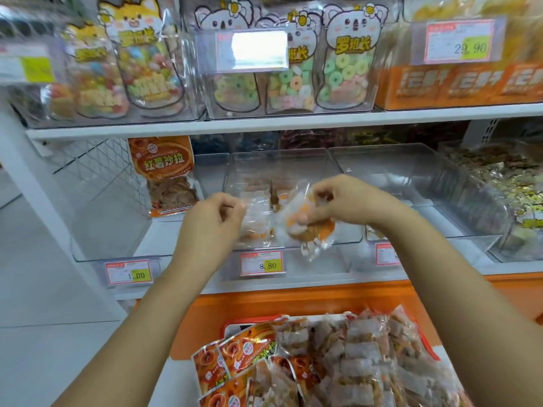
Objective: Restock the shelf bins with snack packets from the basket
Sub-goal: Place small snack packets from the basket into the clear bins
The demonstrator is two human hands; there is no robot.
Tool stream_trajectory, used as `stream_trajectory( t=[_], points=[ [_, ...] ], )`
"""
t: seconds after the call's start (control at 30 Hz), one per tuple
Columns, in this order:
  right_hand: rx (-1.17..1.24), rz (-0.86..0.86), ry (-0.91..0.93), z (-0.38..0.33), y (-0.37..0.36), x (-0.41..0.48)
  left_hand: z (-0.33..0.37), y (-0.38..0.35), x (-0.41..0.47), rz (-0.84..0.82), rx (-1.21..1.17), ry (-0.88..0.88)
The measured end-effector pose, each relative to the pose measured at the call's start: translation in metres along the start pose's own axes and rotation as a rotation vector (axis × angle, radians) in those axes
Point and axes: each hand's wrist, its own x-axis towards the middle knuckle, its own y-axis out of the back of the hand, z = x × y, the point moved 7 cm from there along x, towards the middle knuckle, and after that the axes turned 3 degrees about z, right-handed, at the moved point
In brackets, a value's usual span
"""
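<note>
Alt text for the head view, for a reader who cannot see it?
The right hand grips a bunch of small snack packets at a clear shelf bin; the left hand, fingers curled, is beside them, its grip blurred. A red basket heaped with more packets sits below.

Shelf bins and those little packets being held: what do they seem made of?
Shelf bin: likely rigid clear plastic, glossy; contents show through its walls. Snack packets gripped by the right hand: seemingly thin crinkled plastic film, partly clear, printed orange and white.

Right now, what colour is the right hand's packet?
The packet: clear with orange and white; head view.
</note>
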Motion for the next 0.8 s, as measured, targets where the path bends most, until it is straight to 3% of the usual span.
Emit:
stream_trajectory(
  t=[0.07, 0.13, 0.3, 0.6, 0.67, 0.8],
  points=[
    [0.158, 0.168, -0.079, 0.015, 0.012, 0.023, -0.022, 0.007, 0.008, 0.047, 0.119, 0.103],
    [0.269, 0.266, -0.181, 0.032, 0.012, 0.048, -0.041, 0.004, 0.013, -0.008, 0.235, 0.159],
    [0.210, 0.241, -0.423, 0.083, -0.024, 0.100, -0.058, -0.016, 0.012, -0.184, 0.392, 0.185],
    [0.223, 0.358, -0.526, 0.116, -0.056, 0.125, -0.060, -0.017, 0.017, -0.154, 0.440, 0.155],
    [0.211, 0.312, -0.567, 0.119, -0.065, 0.125, -0.060, -0.017, 0.017, -0.150, 0.447, 0.145],
    [0.189, 0.047, -0.629, 0.122, -0.088, 0.135, -0.058, -0.015, 0.017, -0.147, 0.454, 0.141]
  ],
)
